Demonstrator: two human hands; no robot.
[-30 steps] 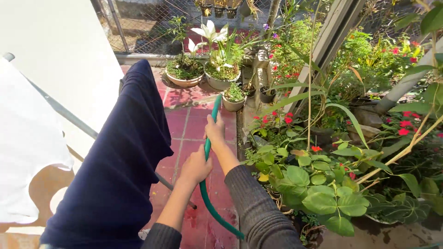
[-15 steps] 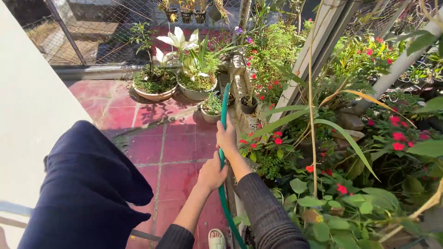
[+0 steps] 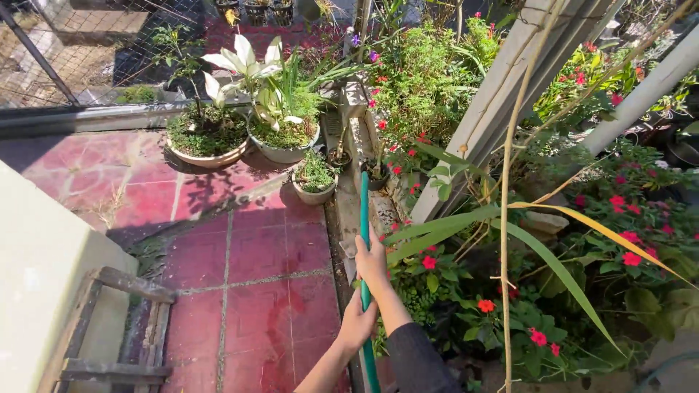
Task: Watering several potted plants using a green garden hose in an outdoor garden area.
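A green garden hose [image 3: 364, 204] runs from the bottom of the view up toward the plants. My right hand [image 3: 373, 263] grips it higher up, arm in a dark sleeve. My left hand [image 3: 357, 325] grips it lower, close below the right. The hose tip points at small pots beside a bed of red-flowered plants [image 3: 510, 291]. No water is visible at the tip.
Red tiled floor [image 3: 255, 269] lies to the left. Round pots [image 3: 211, 138] with white-leaved plants stand at the back by a wire fence [image 3: 87, 44]. A wooden frame [image 3: 124, 327] leans against a pale wall at lower left. White poles [image 3: 502, 94] slant on the right.
The view has swung right and forward; the dark cloth on the left is gone from sight. Both hands keep hold of the hose, which points further toward the small pots.
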